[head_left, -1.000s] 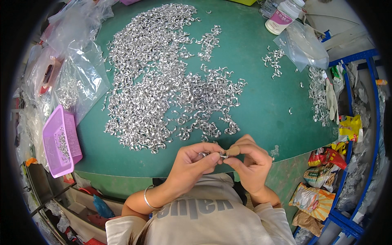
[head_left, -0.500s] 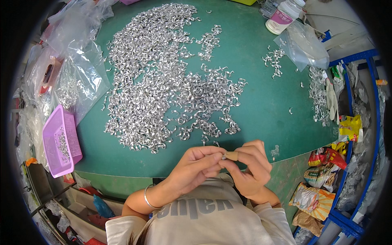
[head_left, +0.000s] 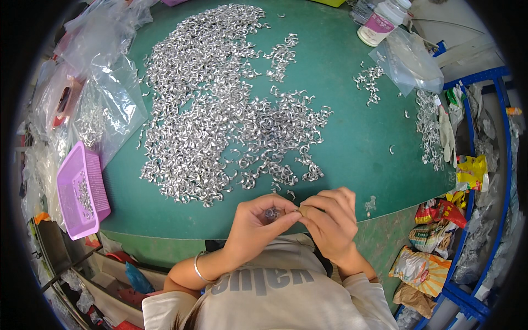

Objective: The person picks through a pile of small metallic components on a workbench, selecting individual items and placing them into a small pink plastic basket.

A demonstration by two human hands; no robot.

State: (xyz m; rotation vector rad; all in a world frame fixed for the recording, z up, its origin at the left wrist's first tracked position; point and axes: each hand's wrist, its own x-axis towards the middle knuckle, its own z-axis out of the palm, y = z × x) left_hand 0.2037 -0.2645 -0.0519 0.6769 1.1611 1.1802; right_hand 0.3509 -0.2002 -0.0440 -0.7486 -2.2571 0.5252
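Note:
At the near edge of the table my left hand is closed, thumb and forefinger pinched together. In its curled palm show several shiny curved metal pieces. My right hand is also closed, and its thumb and fingertips meet those of the left. Something tiny sits between the touching fingertips, mostly hidden by them. Just beyond the hands spreads a large heap of small curved silver metal pieces, with one loose piece close to my fingers.
A purple basket with some metal pieces stands at the left, beside clear plastic bags. Smaller groups of pieces and a white bottle are at the right on the green table. Blue shelving holds colourful packets.
My left hand has turned and curled, so the metal pieces in its palm now show. The right fingers have closed in further at the fingertips. The heap looks the same.

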